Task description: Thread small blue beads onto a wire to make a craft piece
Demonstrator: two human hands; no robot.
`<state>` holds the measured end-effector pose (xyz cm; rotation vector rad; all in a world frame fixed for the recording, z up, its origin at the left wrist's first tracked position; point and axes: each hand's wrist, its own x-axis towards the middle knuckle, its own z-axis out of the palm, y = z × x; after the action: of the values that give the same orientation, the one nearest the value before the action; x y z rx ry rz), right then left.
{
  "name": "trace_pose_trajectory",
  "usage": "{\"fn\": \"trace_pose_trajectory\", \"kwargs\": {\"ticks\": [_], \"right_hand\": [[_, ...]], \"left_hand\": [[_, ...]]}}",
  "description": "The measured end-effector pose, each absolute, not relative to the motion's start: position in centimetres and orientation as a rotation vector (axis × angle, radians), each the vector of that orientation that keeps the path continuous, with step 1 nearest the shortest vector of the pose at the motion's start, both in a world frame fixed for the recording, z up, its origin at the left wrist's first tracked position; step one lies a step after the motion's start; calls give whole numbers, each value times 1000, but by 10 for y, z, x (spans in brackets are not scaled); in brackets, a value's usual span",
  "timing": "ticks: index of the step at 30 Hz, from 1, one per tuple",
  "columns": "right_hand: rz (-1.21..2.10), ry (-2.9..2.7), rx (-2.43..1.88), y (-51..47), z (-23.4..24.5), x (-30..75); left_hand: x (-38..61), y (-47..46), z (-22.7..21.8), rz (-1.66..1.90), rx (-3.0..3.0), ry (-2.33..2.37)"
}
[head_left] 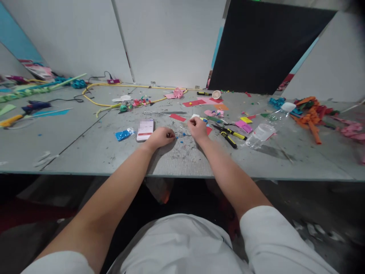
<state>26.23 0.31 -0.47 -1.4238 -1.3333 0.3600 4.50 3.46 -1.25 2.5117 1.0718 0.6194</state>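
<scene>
My left hand (161, 137) is closed in a pinch low over the table, just right of a phone (145, 130). A thin dark wire with small blue bits (182, 134) runs from its fingertips toward my other hand. My right hand (197, 128) is also pinched, fingers curled, a little higher; what sits between those fingertips is too small to make out. Small blue pieces (181, 142) lie on the tabletop below the wire. Pliers with yellow and black handles (228, 135) rest to the right of my right hand.
Left of the phone lies a blue packet (122, 135). A clear plastic bottle (281, 116) and a clear cup (261, 135) stand at right. Red paper strips (178, 117), a yellow cord (99, 103) and orange crumpled paper (312, 116) are scattered about. The table's front edge (182, 176) is close.
</scene>
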Motion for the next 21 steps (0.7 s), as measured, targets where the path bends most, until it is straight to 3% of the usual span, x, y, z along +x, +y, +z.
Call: {"fn": "trace_pose_trajectory", "kwargs": {"ticks": [13, 21], "right_hand": [[354, -1523, -1444, -1, -20, 267], [445, -1650, -1407, -2, -23, 269]], "left_hand": [[66, 35, -19, 609, 2596, 1006], [64, 32, -12, 857, 2352, 1074]]}}
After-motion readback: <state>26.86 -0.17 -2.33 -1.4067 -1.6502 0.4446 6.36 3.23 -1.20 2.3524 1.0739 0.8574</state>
